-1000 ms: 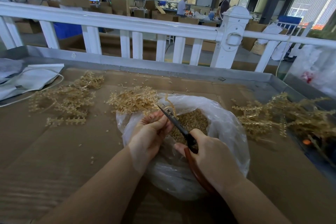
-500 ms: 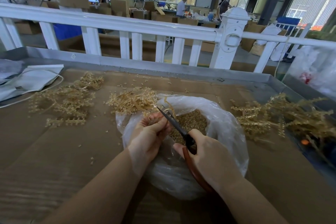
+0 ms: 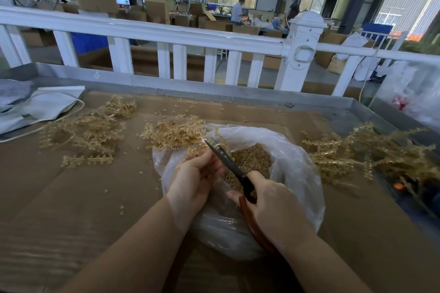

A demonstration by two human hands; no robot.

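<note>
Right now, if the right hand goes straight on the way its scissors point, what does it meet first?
Probably the curled tan strip at the scissors tips, held by the left hand; depth unclear.

One cam only, on the head: it looked fwd and down, very near the left hand (image 3: 195, 181) and right hand (image 3: 273, 200), white fence (image 3: 190, 33) far.

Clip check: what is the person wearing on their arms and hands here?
The left hand and right hand are bare: no gloves, no ring on the fingers that show. The left forearm and right forearm are uncovered to the frame's lower edge, with no sleeve, watch or bracelet in view.
</note>
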